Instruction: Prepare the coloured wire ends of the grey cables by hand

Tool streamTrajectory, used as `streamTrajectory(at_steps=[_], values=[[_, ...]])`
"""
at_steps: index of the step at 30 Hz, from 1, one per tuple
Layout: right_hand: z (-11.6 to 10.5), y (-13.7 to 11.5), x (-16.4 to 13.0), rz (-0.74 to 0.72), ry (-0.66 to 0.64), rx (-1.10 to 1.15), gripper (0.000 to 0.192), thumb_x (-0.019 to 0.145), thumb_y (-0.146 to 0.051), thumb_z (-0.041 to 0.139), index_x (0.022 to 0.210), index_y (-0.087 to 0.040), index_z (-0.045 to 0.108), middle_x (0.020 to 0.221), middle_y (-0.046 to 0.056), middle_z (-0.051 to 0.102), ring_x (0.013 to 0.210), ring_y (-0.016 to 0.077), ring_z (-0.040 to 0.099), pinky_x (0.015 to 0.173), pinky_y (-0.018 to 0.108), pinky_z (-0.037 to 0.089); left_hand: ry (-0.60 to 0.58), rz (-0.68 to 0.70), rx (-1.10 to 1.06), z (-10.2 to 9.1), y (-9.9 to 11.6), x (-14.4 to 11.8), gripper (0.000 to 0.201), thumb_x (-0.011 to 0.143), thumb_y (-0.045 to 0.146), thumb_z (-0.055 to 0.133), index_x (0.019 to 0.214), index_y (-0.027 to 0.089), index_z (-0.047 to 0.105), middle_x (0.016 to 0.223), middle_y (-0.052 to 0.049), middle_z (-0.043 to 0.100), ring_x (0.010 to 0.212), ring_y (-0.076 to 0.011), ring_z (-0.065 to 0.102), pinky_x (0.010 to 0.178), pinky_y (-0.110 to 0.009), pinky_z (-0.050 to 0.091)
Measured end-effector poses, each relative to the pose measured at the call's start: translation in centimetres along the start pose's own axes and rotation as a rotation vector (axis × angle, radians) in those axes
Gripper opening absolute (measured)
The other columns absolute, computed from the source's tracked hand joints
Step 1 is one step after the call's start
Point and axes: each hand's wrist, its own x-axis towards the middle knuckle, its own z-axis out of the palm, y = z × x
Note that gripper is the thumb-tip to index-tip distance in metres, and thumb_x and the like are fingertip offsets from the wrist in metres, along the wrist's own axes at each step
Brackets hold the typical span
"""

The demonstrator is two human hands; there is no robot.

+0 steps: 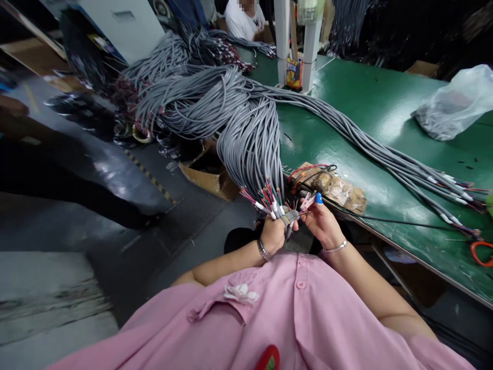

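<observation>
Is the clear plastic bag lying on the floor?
No, the plastic bag lies on the green table, far from both hands.

Green table (370, 103) fills right of frame; grey glossy floor (115, 174) at left; white posts (282, 41) upper centre; cardboard box (210, 174) below table edge.

Cable assembly workshop, grey cable bundles (246, 118), green workbench (377, 103)

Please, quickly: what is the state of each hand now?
Left hand: closed around the ends of the grey cables.
Right hand: fingers pinching thin coloured wires at the cable ends.
</observation>
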Motion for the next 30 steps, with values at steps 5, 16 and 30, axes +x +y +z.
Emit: streamTrajectory(at_steps=[5,16,30], values=[[0.1,0.0,0.1,0.005,-0.012,0.021,0.025,0.074,-0.04,0.076,0.089,-0.022,0.069,0.085,0.0,0.073,0.07,0.0117,0.063,0.067,0.025,0.051,0.044,-0.015,-0.025,0.1,0.0,0.3,0.029,0.068,0.038,0.071,0.057,0.015,0.057,0.046,0.0,0.057,0.039,-0.0095,0.049,0.039,-0.022,0.031],[0.3,0.1,-0.1,-0.006,-0.011,0.039,0.03,0.075,-0.051,0.072,0.082,-0.022,0.067,0.083,0.0,0.072,0.066,0.0115,0.061,0.064,0.024,0.052,-0.013,0.024,0.017,-0.4,-0.7,0.1,0.028,0.072,0.034,0.07,0.055,0.015,0.058,0.045,0.0,0.057,0.04,-0.0085,0.048,0.044,-0.022,0.036],[0.1,-0.5,0.0,-0.038,0.001,-0.09,0.027,0.08,-0.044,0.068,0.094,-0.021,0.069,0.086,0.001,0.072,0.067,0.011,0.062,0.059,0.022,0.05,-0.031,0.083,-0.058,-0.5,0.1,-0.8,0.026,0.072,0.033,0.066,0.055,0.016,0.058,0.049,-0.001,0.058,0.049,-0.0112,0.054,0.046,-0.022,0.035]])
